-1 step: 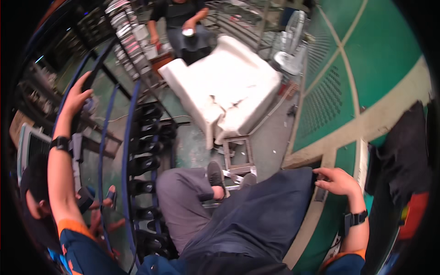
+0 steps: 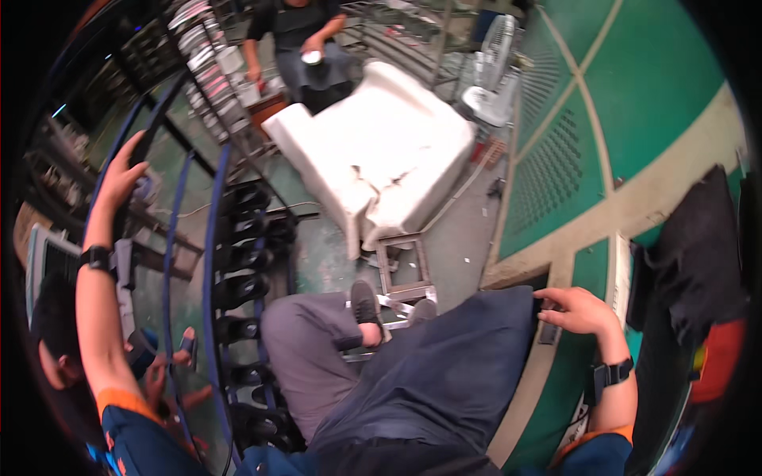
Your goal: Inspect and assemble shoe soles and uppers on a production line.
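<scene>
At the upper left, my left hand (image 2: 121,178) grips a blue metal bar (image 2: 113,152) of a tall rack, with the thumb standing off to the side. My right hand (image 2: 583,311) is at the far edge of a dark apron (image 2: 444,373) draped over my right leg. Its bent fingers and thumb close around the cloth edge, though part of the hold is hidden. Black curved pieces (image 2: 242,285) stand in a row on the rack between my left arm and my grey-trousered leg (image 2: 309,337).
Ahead is a large white slab (image 2: 389,143) with a cracked front edge, above a metal frame (image 2: 403,266). Beyond it sits a person (image 2: 305,47) holding a white-topped item. A fan (image 2: 494,71) and green panels (image 2: 659,95) line the right. Another person (image 2: 63,333) is at lower left.
The whole view has shifted slightly, so the surroundings appear a little further left. Both hands keep their places on the bar and the apron edge.
</scene>
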A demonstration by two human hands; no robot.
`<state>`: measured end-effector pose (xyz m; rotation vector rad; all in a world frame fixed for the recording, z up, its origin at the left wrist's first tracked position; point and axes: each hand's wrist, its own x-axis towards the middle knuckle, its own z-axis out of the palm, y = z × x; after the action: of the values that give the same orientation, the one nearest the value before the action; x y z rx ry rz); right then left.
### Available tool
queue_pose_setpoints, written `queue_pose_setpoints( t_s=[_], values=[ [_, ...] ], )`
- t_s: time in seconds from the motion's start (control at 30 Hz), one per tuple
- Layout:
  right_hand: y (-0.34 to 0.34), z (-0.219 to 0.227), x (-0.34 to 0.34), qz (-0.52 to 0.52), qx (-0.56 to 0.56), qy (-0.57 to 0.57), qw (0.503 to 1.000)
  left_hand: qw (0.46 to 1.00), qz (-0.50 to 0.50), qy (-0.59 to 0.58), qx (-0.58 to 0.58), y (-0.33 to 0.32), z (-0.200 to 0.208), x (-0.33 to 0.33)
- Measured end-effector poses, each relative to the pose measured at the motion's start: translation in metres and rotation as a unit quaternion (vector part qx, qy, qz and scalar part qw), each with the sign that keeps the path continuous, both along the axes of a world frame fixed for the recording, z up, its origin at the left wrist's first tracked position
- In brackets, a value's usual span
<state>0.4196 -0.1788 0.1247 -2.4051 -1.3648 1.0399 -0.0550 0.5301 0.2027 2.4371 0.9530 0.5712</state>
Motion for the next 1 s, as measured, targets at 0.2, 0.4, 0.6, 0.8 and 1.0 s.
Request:
queue_pose_setpoints(
  t_s=[0.2, 0.4, 0.6, 0.8, 1.0],
  values=[
    [-0.003, 0.012, -0.006, 0.002, -0.018, 0.011, 1.000, 0.998, 0.057, 0.019, -0.029, -0.025, 0.007, 0.034],
    [-0.005, 0.008, -0.006, 0.000, -0.018, 0.005, 1.000, 0.999, 0.047, 0.024, -0.012, -0.035, 0.008, 0.032],
    [-0.003, 0.017, -0.011, -0.014, -0.039, 0.012, 0.999, 0.999, 0.030, 0.007, -0.015, -0.027, 0.003, 0.028],
    [-0.014, 0.008, -0.006, -0.001, -0.038, -0.011, 0.999, 1.000, 0.018, 0.020, 0.001, -0.026, -0.003, 0.039],
    [0.000, -0.011, 0.008, 0.049, -0.026, -0.019, 0.998, 0.975, -0.162, -0.005, 0.154, 0.015, -0.048, 0.091]
  ],
)
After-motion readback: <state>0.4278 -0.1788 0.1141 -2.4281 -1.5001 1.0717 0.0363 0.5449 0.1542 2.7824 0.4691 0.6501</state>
